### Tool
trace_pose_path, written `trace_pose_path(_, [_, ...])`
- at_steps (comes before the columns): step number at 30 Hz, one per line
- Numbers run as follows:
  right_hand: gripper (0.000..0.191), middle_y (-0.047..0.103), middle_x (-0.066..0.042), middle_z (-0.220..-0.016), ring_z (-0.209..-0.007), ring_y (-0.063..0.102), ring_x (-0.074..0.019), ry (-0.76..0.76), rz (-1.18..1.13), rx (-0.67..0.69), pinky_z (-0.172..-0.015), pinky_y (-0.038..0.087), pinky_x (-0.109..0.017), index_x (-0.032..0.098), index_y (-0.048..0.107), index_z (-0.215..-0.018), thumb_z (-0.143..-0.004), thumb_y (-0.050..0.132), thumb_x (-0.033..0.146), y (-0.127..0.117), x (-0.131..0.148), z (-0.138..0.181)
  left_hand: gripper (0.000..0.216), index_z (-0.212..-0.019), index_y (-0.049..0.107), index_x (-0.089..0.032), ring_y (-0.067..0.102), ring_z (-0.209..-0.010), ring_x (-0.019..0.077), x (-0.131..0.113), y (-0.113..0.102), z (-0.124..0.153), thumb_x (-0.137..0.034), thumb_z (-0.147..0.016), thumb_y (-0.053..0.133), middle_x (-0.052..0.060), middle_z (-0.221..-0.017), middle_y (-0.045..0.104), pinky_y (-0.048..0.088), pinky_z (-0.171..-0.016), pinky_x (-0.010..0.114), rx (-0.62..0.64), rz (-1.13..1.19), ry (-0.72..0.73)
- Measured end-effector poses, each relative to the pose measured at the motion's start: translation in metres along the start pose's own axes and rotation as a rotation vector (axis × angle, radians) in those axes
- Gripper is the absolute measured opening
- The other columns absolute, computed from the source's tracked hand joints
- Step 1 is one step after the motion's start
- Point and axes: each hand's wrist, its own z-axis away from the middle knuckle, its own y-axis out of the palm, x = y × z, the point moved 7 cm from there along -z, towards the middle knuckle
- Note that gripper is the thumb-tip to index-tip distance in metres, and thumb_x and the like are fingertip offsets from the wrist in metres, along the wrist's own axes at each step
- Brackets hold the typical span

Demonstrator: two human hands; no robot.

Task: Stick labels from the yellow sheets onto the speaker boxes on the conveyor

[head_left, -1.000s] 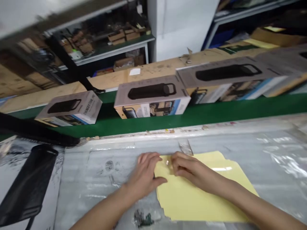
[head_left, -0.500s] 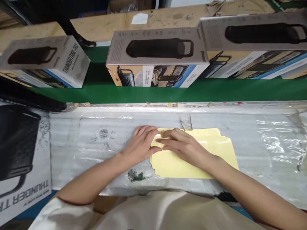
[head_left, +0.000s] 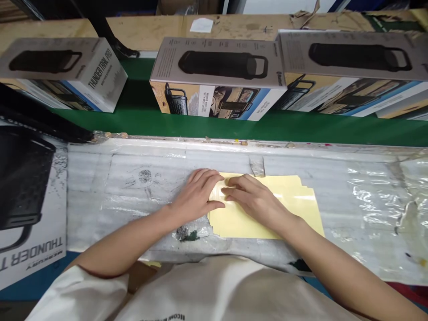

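Observation:
A small stack of pale yellow sheets (head_left: 294,200) lies on a plastic-wrapped white work surface (head_left: 133,187) in front of me. My left hand (head_left: 195,198) rests at the stack's left edge, fingers curled onto its top-left corner. My right hand (head_left: 252,198) lies on the same corner, fingertips meeting those of the left. Both seem to pinch at something small on the top sheet; what it is I cannot make out.
Beyond the surface runs a green belt (head_left: 234,127) carrying three grey speaker boxes: left (head_left: 67,71), middle (head_left: 217,76), right (head_left: 351,67). A large speaker box (head_left: 26,200) lies at my left. A dark smudge (head_left: 185,234) marks the surface's near edge. Brown cardboard stands behind the belt.
My view tilted down and settled, so shelves at the back dropped out of sight. Both hands stayed at the yellow stack's top-left corner, with fingers shifting slightly.

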Motion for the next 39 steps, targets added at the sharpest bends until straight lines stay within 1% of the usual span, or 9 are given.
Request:
trace_pose_path(4, [0.02,0.071,-0.012,-0.103,-0.092,0.064,-0.0254,0.022,-0.057,0.017,-0.078,0.057,-0.039,0.018,0.075,-0.103,-0.104,0.055,0.018,-0.001,-0.002,-0.006,0.064,-0.136,0.044,-0.025,0.054,-0.133,0.0341,0.001,0.0,0.001,-0.036,-0.086,0.082,0.013,-0.138,0.058,0.045,-0.111,0.056,-0.001,-0.001,0.013])
trace_pose_path(12, [0.024,0.067,-0.01,-0.096,-0.086,0.064,-0.0236,0.029,-0.003,0.191,-0.069,0.051,-0.033,0.018,0.073,-0.108,-0.101,0.052,0.01,0.003,-0.001,-0.021,0.065,-0.138,0.044,-0.026,0.052,-0.135,0.0336,0.004,0.003,0.001,-0.039,-0.087,0.082,0.012,-0.139,0.058,0.043,-0.112,0.056,0.019,0.008,0.001])
trace_pose_path(18, [0.026,0.066,-0.01,-0.093,-0.082,0.061,-0.0228,-0.019,0.0,0.149,-0.067,0.05,-0.033,0.017,0.073,-0.103,-0.104,0.047,0.012,0.004,0.0,-0.019,0.064,-0.136,0.045,-0.026,0.054,-0.133,0.0326,0.003,0.002,0.001,-0.038,-0.086,0.083,0.011,-0.138,0.058,0.044,-0.112,0.055,0.009,0.008,0.011])
trace_pose_path(23, [0.028,0.068,-0.013,-0.106,-0.095,0.065,-0.0253,-0.021,-0.06,0.079,-0.076,0.056,-0.037,0.02,0.074,-0.116,-0.103,0.05,0.013,0.005,-0.006,-0.009,0.066,-0.138,0.043,-0.026,0.053,-0.134,0.0324,0.003,0.002,0.002,-0.039,-0.086,0.083,0.011,-0.139,0.058,0.043,-0.113,0.054,-0.004,-0.005,0.023])
trace_pose_path(27, [0.032,0.069,-0.014,-0.113,-0.096,0.066,-0.0249,-0.043,-0.082,0.056,-0.076,0.059,-0.039,0.022,0.076,-0.115,-0.103,0.048,0.011,0.006,-0.007,-0.003,0.065,-0.138,0.043,-0.026,0.053,-0.134,0.0326,0.003,0.002,0.002,-0.039,-0.087,0.082,0.012,-0.139,0.058,0.043,-0.113,0.055,0.008,0.002,0.015])
trace_pose_path(30, [0.024,0.069,-0.014,-0.112,-0.104,0.067,-0.0258,0.038,-0.203,0.041,-0.085,0.059,-0.041,0.023,0.076,-0.107,-0.104,0.052,0.019,0.003,-0.011,-0.002,0.065,-0.138,0.043,-0.025,0.053,-0.134,0.0332,0.003,0.0,0.0,-0.039,-0.088,0.081,0.013,-0.14,0.058,0.043,-0.114,0.056,0.011,-0.018,0.028])
trace_pose_path(33, [0.023,0.068,-0.011,-0.108,-0.104,0.069,-0.0252,0.198,-0.477,0.043,-0.09,0.059,-0.04,0.023,0.073,-0.09,-0.104,0.059,0.034,-0.003,-0.024,-0.001,0.063,-0.136,0.047,-0.024,0.052,-0.135,0.035,-0.003,0.0,0.003,-0.039,-0.086,0.082,0.015,-0.143,0.056,0.044,-0.112,0.057,-0.008,-0.086,0.045])
trace_pose_path(36, [0.034,0.069,-0.01,-0.103,-0.093,0.071,-0.0239,0.399,-0.81,-0.015,-0.079,0.06,-0.037,0.022,0.069,-0.078,-0.094,0.07,0.052,-0.016,-0.048,-0.003,0.057,-0.132,0.051,-0.022,0.054,-0.132,0.035,-0.014,0.004,0.011,-0.038,-0.087,0.082,0.016,-0.142,0.056,0.045,-0.112,0.058,-0.064,-0.177,0.085])
trace_pose_path(39, [0.038,0.07,-0.007,-0.087,-0.078,0.068,-0.0216,0.543,-0.964,-0.084,-0.068,0.057,-0.034,0.021,0.066,-0.074,-0.085,0.08,0.056,-0.034,-0.069,-0.02,0.038,-0.122,0.056,-0.021,0.059,-0.124,0.0309,-0.018,-0.002,0.011,-0.032,-0.091,0.075,0.014,-0.132,0.062,0.045,-0.112,0.056,-0.149,-0.254,0.161])
